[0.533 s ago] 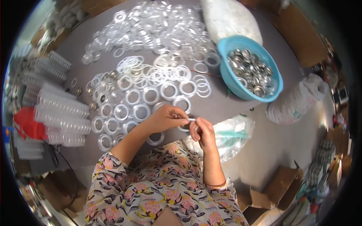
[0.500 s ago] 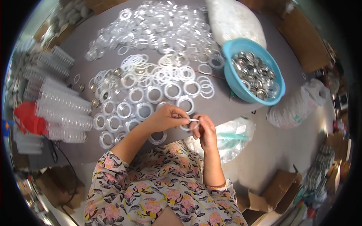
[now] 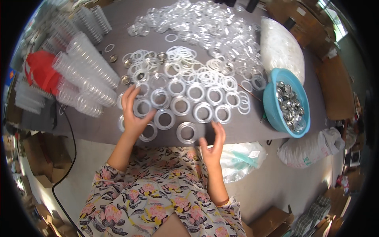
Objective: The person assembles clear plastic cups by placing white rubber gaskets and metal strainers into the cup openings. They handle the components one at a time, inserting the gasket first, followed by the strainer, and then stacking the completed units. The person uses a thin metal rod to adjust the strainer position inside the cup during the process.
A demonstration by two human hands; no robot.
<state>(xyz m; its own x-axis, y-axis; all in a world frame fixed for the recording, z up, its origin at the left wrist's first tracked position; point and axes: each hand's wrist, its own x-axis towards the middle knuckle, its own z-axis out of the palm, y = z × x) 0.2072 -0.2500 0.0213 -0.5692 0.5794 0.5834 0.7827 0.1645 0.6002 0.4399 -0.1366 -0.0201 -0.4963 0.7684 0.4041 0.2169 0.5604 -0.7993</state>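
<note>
Clear plastic rings with white bands lie in loose rows across the near part of the grey table. My left hand hovers over the left end of these rows, fingers spread and holding nothing. At the front edge of the table, my right hand has its thumb and fingers apart, also with nothing in it. Just left of it lies a single clear ring. Behind the rows is a pile of thin white flat rings. Small silvery metal caps sit among and beside them.
A heap of clear plastic pieces covers the far side. At right stand a blue basin of metal caps and a white bag. Stacked clear cups and a red item line the left. A cable hangs down.
My hands have separated; the small white ring pinched between them is no longer held. The left moved left over the rows, the right moved slightly down. The view has shifted too.
</note>
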